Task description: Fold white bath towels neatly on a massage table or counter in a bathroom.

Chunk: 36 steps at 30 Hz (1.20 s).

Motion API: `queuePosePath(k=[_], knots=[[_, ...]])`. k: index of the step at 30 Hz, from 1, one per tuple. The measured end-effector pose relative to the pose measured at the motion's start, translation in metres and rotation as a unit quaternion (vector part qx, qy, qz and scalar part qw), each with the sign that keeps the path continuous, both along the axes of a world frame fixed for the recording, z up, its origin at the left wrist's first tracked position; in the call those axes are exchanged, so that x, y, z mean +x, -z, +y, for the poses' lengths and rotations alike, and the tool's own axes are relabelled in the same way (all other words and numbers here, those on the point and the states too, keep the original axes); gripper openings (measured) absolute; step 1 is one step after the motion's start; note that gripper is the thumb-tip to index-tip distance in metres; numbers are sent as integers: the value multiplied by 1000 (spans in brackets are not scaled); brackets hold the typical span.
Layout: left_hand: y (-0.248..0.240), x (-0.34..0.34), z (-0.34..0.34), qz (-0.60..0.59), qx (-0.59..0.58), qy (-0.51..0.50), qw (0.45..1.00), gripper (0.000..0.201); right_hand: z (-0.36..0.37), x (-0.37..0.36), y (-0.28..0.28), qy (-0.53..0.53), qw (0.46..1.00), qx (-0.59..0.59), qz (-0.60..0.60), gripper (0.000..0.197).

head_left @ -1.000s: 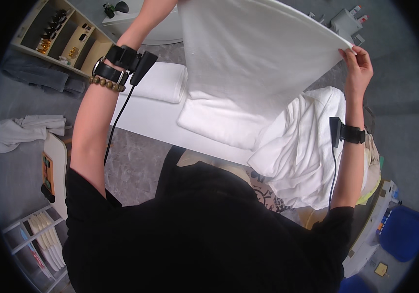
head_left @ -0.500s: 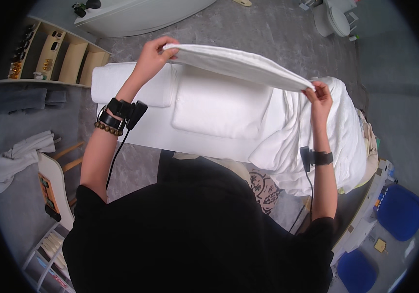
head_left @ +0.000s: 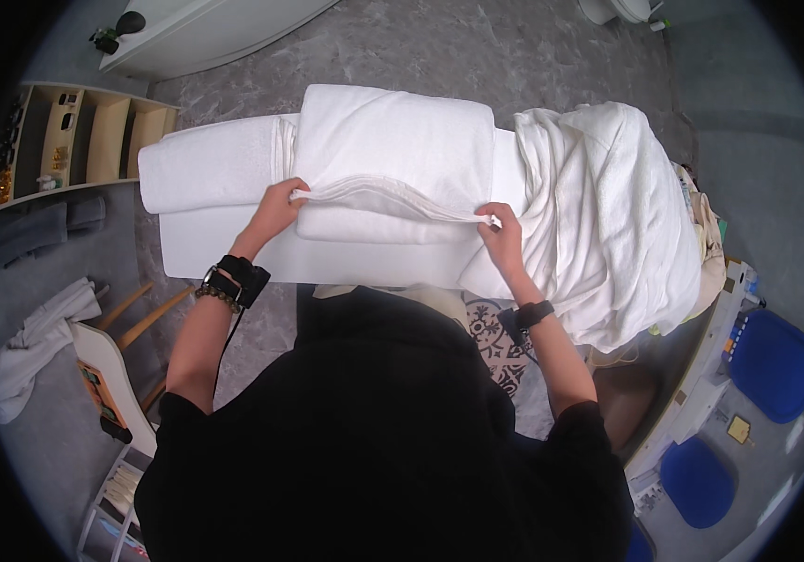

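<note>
A white towel (head_left: 392, 131), folded into a rectangle, spreads over the middle of a white table (head_left: 224, 245). Its near edge is raised, and my left hand (head_left: 275, 214) pinches the left corner of that edge. At the right corner, my right hand (head_left: 503, 234) grips the same edge between thumb and fingers. Beneath the lifted edge shows another folded white towel (head_left: 374, 227). More folded white towels (head_left: 210, 169) lie to the left. A large heap of crumpled white towels (head_left: 608, 206) covers the right end of the table.
A wooden shelf unit (head_left: 107, 140) with small items stands at the far left. A chair with a white back (head_left: 111, 361) is at the left, near draped white cloth (head_left: 41, 318). Blue seats (head_left: 772, 365) are at the right. Behind the table is a bathtub (head_left: 205, 33).
Both hands have come down and nearer to me, closer together. The towel, held up and stretched between them before, now lies on the folded stack with only its near edge lifted.
</note>
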<state>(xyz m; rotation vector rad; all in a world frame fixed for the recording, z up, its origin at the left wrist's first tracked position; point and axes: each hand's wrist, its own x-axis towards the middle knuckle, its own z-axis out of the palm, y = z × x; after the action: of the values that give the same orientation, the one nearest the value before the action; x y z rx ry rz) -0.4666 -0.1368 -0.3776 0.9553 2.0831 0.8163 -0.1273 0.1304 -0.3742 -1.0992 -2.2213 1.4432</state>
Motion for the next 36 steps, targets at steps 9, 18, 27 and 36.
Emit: queuePosePath(k=[9,18,27,36], knots=[[13,46,17,211,-178,204,939,25,-27,16,24,-62,995,50,-65,24],[30,167,118,55,67,245,966,52,-59,36,65,158,976,128,-79,37],[65,203,141,161,-58,277,946,79,-52,35,86,154,983,-4,-100,25],[69,207,142,229,-73,279,930,79,-35,49,78,61,978,160,-120,21]])
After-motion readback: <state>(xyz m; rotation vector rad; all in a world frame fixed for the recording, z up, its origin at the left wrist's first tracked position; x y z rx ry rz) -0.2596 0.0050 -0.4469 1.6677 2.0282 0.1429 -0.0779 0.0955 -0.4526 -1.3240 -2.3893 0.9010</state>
